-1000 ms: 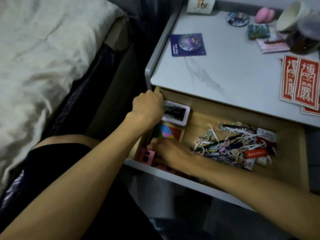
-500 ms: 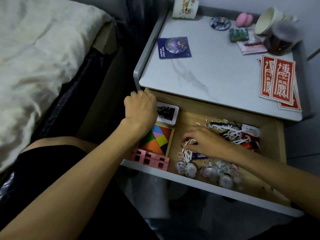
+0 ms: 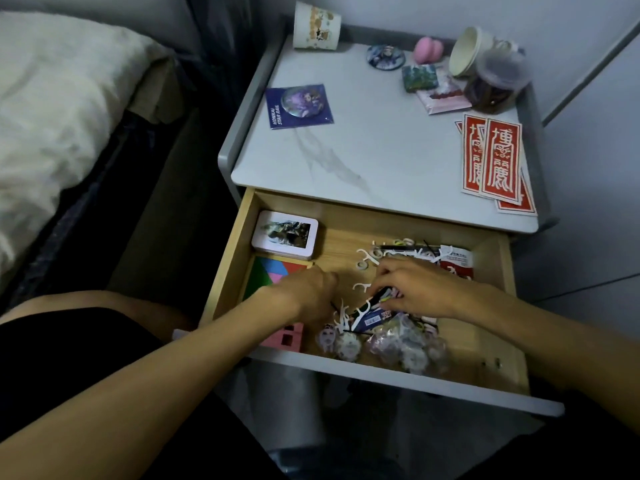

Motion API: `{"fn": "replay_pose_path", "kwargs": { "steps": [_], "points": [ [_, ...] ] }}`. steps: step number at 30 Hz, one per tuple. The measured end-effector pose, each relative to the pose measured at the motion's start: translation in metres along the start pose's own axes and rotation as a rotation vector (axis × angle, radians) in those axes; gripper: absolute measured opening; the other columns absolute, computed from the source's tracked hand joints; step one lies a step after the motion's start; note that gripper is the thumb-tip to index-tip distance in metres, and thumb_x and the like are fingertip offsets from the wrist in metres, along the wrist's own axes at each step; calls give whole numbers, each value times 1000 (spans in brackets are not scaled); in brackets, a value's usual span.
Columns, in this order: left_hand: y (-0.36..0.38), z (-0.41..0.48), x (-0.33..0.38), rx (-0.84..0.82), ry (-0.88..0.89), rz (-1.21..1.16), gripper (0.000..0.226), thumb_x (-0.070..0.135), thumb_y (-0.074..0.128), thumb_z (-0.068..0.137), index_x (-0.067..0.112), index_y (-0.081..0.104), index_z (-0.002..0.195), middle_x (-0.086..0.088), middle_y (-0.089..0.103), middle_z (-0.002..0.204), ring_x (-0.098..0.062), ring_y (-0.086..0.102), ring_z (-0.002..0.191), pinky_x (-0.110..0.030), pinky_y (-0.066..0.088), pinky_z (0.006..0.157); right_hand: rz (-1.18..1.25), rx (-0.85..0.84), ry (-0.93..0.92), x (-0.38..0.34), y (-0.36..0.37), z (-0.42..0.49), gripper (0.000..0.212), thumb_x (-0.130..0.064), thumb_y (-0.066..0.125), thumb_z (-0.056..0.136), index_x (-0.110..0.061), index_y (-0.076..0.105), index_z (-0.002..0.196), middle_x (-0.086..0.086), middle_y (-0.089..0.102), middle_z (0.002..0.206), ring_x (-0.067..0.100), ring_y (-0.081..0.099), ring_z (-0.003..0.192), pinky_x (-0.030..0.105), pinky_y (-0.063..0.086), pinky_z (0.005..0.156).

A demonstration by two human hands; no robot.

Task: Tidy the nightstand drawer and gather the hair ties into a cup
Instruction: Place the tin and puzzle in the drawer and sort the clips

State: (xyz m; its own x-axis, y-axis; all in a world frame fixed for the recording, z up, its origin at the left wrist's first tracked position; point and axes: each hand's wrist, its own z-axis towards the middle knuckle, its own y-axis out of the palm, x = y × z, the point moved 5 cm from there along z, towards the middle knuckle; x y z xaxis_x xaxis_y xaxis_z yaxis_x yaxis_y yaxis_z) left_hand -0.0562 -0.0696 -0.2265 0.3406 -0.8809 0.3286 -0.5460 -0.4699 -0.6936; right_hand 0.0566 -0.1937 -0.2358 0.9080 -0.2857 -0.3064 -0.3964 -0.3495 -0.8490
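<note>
Sorting stage: the small loop hair ties (image 3: 404,242) lie tangled with white floss picks (image 3: 363,309) at 3 o'clock in the pale wooden drawer (image 3: 500,271). The right hand (image 3: 419,289) digs bent fingers (image 3: 384,278) into that heap and the left hand (image 3: 308,292) curls at its 9 o'clock; what either holds I cannot tell. Next, I judge, ties must be pinched free for the printed paper cup (image 3: 317,27) at 11 o'clock on the white worktop (image 3: 381,150)

Reaches forward and down with left forearm (image 3: 166,372) and right forearm (image 3: 540,341), both bare, converging from the lower corners. Holds left hand (image 3: 310,292) back up, wrist straight, fingers bent under and hidden. Sets right hand (image 3: 415,289) palm down just beside it, knuckles raised, fingertips drawn together leftward. Leaves a small gap between both hands.
</note>
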Motion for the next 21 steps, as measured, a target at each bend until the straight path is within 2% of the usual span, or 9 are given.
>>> {"fn": "replay_pose_path", "kwargs": {
  "steps": [4,7,10,12,15,18,21],
  "points": [
    [7,6,5,8,3,-19,40,14,57,94,8,49,133,-17,58,125,-31,60,111,-35,51,86,-70,45,5,-2,-2,-1,56,-58,61,85,-38,49,136,-11,37,139,9,32,128,35,37,108],
    [11,10,15,-35,61,-106,52,18,69,89,11,49,136,-16,62,125,-29,61,111,-32,50,88,-93,-49,-25,-9,10,0,66,-60,64,81,-34,46,139,-10,31,145,11,27,132,37,33,112],
    [15,11,25,-60,126,-206,54,15,72,85,14,51,135,-11,63,128,-25,59,115,-26,45,89,-75,-123,-2,-7,11,-7,61,-52,67,83,-32,47,137,-11,38,142,11,34,129,36,33,111],
    [18,13,27,-57,138,-245,51,14,73,85,14,55,132,-9,62,129,-23,59,114,-25,45,89,-120,-120,-5,-1,6,-11,51,-46,67,86,-31,51,133,-9,47,133,13,42,123,34,40,103],
    [17,15,27,-53,145,-229,52,19,74,85,15,55,132,-10,62,129,-24,59,113,-29,47,91,-112,-127,4,10,2,-14,42,-42,69,87,-30,58,125,-8,55,121,13,49,114,35,45,94],
    [11,19,22,-18,160,-212,63,18,75,83,21,48,141,-5,61,131,-24,61,112,-35,50,97,-46,-144,34,16,-2,-17,34,-38,71,86,-28,63,117,-8,57,115,13,53,110,35,47,91],
    [-2,22,13,73,135,-165,43,24,67,89,21,56,130,-7,67,124,-24,65,105,-39,52,92,16,-109,66,19,-8,-19,37,-34,70,88,-26,62,123,-8,57,122,11,52,113,32,46,96]
  ]
}}
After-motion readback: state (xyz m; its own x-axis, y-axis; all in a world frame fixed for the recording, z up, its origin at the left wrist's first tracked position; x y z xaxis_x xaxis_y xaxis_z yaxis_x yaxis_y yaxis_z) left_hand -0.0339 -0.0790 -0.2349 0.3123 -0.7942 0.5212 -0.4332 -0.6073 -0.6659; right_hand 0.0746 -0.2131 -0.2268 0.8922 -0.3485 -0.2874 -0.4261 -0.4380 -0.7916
